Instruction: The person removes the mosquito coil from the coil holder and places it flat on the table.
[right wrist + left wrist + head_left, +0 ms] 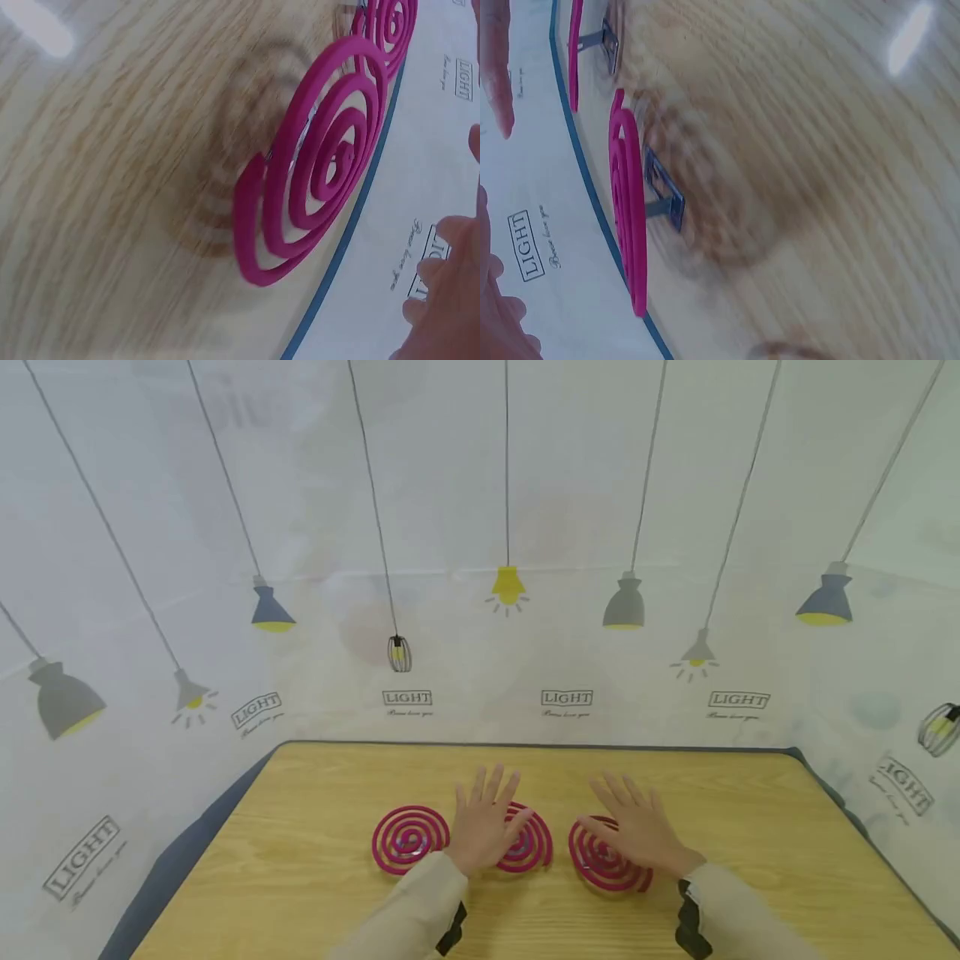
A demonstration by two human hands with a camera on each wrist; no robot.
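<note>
Three magenta mosquito coils stand in a row on the table: a left coil (411,841), a middle coil (546,839) and a right coil (606,883). My left hand (486,829) hovers with spread fingers between the left and middle coils, hiding part of the middle one. Over the right coil, my right hand (645,833) is held out flat, its fingers spread and holding nothing. In the left wrist view a coil (636,217) is raised off the wood on a small metal stand (676,210). The right wrist view shows a coil (246,217) apart from the fingers (442,292).
The wooden table (300,827) has a dark blue edge against a pale wall covering (465,527) printed with hanging lamps and "LIGHT" labels. Dark straps (690,918) circle both wrists over light sleeves (412,910).
</note>
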